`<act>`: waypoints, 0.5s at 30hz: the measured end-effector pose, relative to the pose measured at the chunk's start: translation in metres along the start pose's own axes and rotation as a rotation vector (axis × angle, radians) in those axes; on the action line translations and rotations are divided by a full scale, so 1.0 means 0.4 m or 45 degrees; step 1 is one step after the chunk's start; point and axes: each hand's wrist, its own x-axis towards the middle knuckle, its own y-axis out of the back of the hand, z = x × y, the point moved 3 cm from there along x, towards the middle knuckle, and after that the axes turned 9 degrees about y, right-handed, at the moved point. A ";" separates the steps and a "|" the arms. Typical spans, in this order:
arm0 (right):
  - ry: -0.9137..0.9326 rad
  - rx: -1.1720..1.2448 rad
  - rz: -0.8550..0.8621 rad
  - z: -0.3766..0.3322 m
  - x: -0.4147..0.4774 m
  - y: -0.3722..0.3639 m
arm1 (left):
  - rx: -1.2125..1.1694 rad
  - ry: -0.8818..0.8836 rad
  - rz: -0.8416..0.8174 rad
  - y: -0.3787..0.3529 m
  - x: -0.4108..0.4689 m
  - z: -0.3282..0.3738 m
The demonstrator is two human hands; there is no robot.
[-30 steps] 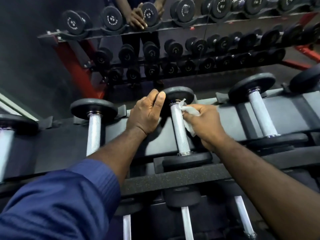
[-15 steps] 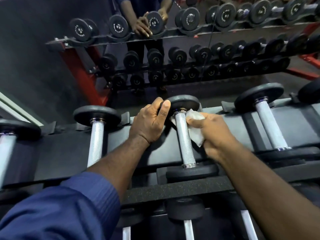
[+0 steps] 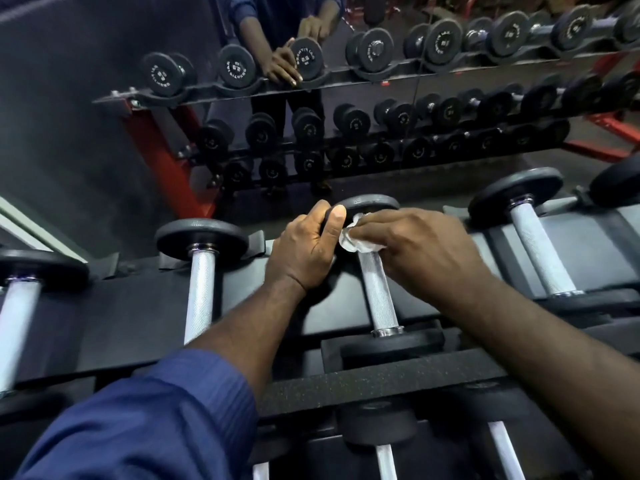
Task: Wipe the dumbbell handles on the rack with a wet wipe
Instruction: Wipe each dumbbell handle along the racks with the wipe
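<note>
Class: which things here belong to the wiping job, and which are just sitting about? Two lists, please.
In use: wet wipe; middle dumbbell's handle; its far weight, gripped by the left hand; right hand, holding the wipe.
Sitting about: left dumbbell; right dumbbell; lower-shelf dumbbell.

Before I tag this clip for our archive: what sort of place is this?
Most likely a gym's free-weight area. Rows of dumbbells lie on a tiered rack, a wall mirror behind reflects more of them, and the right hand presses a wet wipe to one knurled handle.
</note>
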 end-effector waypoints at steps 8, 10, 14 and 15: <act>0.049 -0.331 -0.412 -0.084 0.059 -0.011 | 0.030 -0.007 -0.012 0.003 0.002 0.000; 0.057 -0.368 -0.516 -0.107 0.087 -0.010 | 0.002 0.011 -0.028 0.005 0.003 0.001; -0.061 -0.299 -0.498 -0.083 0.090 0.021 | 0.012 -0.020 -0.015 0.000 0.004 -0.002; -0.097 -0.279 -0.446 -0.066 0.077 0.026 | 0.015 -0.031 -0.007 -0.001 0.007 -0.004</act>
